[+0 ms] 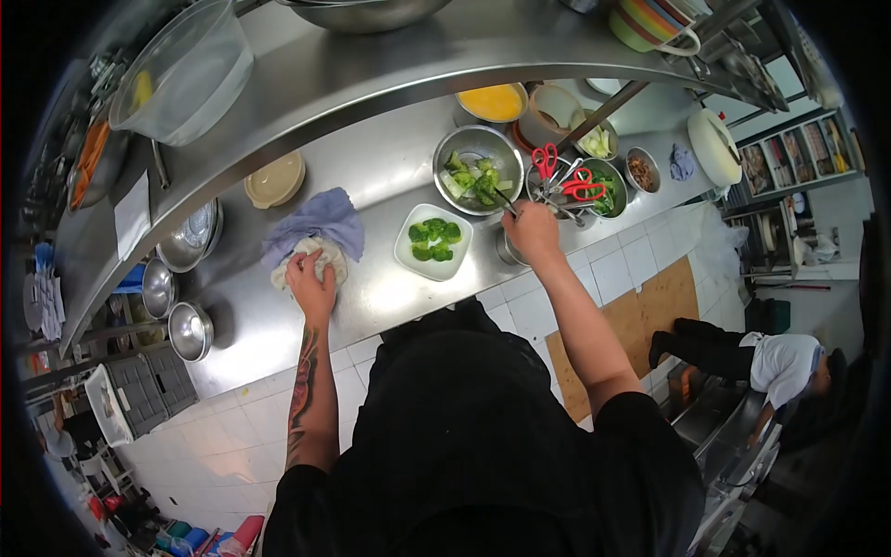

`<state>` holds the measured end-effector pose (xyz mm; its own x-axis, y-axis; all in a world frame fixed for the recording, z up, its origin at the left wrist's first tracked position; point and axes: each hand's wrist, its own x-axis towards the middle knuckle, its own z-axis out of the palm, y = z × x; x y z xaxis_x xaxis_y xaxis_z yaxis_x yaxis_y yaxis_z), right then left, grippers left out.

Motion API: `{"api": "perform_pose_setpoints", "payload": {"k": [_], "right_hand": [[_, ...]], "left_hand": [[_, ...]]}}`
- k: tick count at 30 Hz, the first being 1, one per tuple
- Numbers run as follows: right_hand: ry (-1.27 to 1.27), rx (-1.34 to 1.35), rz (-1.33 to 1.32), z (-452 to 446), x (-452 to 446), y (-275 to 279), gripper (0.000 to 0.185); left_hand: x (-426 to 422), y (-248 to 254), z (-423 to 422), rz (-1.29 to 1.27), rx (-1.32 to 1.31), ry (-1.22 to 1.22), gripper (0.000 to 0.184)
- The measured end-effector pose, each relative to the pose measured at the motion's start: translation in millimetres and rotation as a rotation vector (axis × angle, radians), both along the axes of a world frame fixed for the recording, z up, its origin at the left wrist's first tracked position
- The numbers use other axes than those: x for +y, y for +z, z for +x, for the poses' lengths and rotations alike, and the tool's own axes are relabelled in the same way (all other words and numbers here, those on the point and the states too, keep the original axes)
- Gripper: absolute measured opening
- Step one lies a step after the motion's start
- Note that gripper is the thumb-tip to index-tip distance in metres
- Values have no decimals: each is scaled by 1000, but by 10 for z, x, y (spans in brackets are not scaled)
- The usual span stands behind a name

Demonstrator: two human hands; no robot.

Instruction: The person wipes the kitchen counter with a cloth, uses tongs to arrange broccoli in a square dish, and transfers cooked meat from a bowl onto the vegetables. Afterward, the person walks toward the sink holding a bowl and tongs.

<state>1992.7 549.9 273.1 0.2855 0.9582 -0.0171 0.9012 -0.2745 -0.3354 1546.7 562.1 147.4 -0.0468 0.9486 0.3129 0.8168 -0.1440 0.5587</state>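
Observation:
My left hand (314,278) is closed on a crumpled off-white cloth (286,269) lying on the steel counter. A blue-grey cloth (320,221) lies bunched just behind it. My right hand (534,230) grips a thin utensil (506,200) whose dark tip reaches to the broccoli; its exact kind is unclear. That broccoli (487,186) sits in a round metal bowl (448,141). Between my hands stands a white square dish (408,265) with several green broccoli florets (434,238) in it. Red-handled scissors (585,186) stand in a container of utensils right beside my right hand.
Bowls of yellow liquid (492,102), cut vegetables (596,141) and brown bits (640,171) line the counter's right. Metal bowls (190,331) and a beige lidded dish (276,180) are at left. A steel shelf (390,74) overhangs the back. Another person (784,367) bends at far right.

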Motion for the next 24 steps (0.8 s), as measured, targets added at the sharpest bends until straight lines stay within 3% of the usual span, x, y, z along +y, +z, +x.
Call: {"api": "perform_pose_setpoints", "payload": {"k": [5,7,15,18,24], "right_hand": [[84,140,168,260,-68,-117,23],[-79,624,87,357,-98,-117,23],[-48,1115,22,52,-536,190,20],[-41,1076,-75,-180,-641,172,19],[-32,1134,-91,-527,-695,-703,24]], "left_hand": [[-12,-31,-10,34,14,-5,39],[-11,-14,-1,38,14,-3,39],[-3,6,8,16,23,0,40],[0,0,-2,12,27,1,40],[-2,5,3,4,22,-10,40]]}}
